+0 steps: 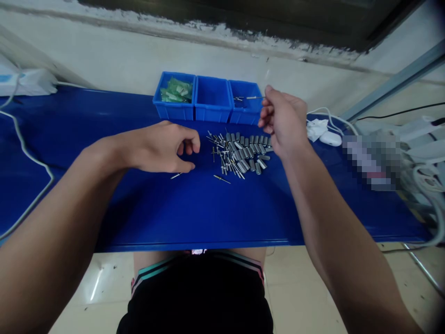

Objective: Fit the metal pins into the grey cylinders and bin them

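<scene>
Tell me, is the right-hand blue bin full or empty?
Neither: the right-hand blue bin holds a few blind rivets, with bare blue bottom showing around them. The right hand pinches another rivet.

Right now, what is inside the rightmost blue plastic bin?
A few slim silver metal rivets lie inside the bin; right-hand fingers hold another rivet across its opening. The front wall hides part of its floor, which cannot be seen.
</scene>
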A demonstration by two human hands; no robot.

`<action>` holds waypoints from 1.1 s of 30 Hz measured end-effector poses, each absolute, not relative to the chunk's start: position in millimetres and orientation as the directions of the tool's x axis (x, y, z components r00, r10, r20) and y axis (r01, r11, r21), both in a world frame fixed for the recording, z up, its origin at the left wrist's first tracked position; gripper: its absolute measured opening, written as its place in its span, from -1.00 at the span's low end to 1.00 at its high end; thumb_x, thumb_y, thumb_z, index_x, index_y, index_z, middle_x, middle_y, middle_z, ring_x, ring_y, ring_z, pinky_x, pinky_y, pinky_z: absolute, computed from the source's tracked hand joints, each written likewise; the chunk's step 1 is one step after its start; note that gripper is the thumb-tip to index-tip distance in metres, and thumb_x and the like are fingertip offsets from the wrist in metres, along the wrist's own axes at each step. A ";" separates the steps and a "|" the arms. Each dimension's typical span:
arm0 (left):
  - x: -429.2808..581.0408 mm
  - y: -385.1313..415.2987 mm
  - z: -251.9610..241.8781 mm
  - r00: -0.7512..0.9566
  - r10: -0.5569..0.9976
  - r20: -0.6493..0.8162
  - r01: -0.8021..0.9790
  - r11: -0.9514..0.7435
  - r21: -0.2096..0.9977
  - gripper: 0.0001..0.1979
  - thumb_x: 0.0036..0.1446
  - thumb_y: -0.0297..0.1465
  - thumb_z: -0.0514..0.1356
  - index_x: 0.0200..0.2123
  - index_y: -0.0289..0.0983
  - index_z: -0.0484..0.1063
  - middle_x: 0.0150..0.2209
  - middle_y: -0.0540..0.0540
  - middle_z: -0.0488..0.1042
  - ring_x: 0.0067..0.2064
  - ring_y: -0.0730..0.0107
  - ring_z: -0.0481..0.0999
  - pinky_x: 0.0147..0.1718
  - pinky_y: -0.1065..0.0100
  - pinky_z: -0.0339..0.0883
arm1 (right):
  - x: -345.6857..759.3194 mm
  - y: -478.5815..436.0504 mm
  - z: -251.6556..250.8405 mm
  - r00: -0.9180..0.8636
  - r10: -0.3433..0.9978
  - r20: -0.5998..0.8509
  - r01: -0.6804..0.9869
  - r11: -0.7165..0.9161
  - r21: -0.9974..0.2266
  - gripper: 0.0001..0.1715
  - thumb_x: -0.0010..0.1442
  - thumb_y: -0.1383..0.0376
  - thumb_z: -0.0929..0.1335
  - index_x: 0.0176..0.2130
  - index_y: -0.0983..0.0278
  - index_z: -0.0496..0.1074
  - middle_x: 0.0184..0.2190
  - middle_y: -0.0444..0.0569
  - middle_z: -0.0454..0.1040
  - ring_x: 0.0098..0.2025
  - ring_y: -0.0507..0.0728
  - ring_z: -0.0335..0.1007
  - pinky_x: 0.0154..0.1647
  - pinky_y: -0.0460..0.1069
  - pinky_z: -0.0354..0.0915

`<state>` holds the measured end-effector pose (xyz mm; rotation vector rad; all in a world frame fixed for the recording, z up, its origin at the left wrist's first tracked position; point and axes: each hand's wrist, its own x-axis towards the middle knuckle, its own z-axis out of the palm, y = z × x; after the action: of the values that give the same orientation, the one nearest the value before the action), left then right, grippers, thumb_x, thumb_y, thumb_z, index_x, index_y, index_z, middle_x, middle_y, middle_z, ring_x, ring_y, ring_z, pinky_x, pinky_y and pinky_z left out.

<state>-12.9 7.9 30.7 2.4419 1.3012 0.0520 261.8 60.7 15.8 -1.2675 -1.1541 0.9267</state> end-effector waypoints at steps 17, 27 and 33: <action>-11.2 11.1 19.3 0.629 0.763 -0.151 0.719 -0.496 0.487 -0.78 -0.01 -0.39 0.21 -0.23 -0.16 0.52 -0.37 0.01 0.62 -0.38 0.28 0.62 -0.35 0.30 0.43 | 273.5 78.0 -4.9 0.192 0.981 0.013 0.218 -0.029 -0.976 -0.49 0.19 -0.18 0.49 -0.34 0.18 0.48 -0.46 -0.09 0.55 -0.62 -0.01 0.34 -0.74 -0.08 -0.03; -26.2 10.2 25.5 0.559 0.821 -0.119 0.799 -0.494 0.342 -0.69 0.01 -0.14 0.38 -0.20 -0.15 0.54 -0.31 0.01 0.66 -0.38 0.29 0.61 -0.44 0.36 0.38 | 267.8 70.1 4.4 0.205 0.978 -0.035 0.146 -0.066 -0.987 -0.66 0.36 0.09 0.43 -0.38 0.24 0.50 -0.46 -0.06 0.58 -0.65 -0.08 0.26 -0.77 -0.12 -0.12; -30.8 1.0 32.2 0.503 0.826 -0.254 0.853 -0.426 0.302 -0.60 0.04 -0.11 0.41 -0.10 -0.17 0.53 -0.24 0.03 0.68 -0.36 0.34 0.60 -0.42 0.39 0.35 | 267.5 70.1 2.7 0.201 0.979 -0.032 0.162 -0.066 -0.985 -0.67 0.34 0.07 0.45 -0.34 0.23 0.49 -0.43 -0.07 0.60 -0.65 -0.07 0.28 -0.77 -0.12 -0.09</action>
<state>-30.8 1.0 32.2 2.3603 1.3921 -0.0934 267.5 70.1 2.7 -1.4561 -1.1557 1.0106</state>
